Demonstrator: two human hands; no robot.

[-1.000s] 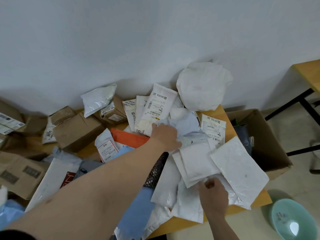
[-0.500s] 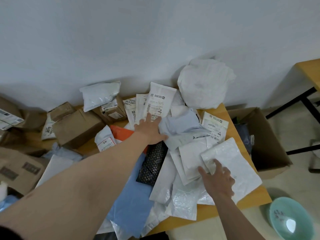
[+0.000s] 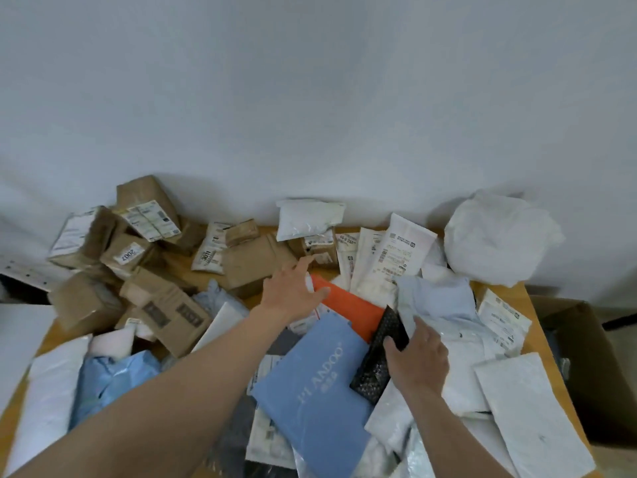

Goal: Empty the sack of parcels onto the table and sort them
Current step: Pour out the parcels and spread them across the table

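Parcels (image 3: 312, 384) lie heaped across table (image 3: 515, 291). Left hand (image 3: 293, 293) is over the orange parcel (image 3: 348, 307), fingers spread and released. Right hand (image 3: 418, 358) rests on the black dotted parcel (image 3: 374, 367), fingers relaxed, grasping nothing. Crumpled white sack (image 3: 499, 238) sits at the table's right rear.

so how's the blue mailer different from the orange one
The blue mailer carries pale printed lettering; the orange mailer looks plain where it shows. The blue one lies on top, mostly in view; the orange one is partly buried under it and the black dotted pouch. Both are flat soft packets.
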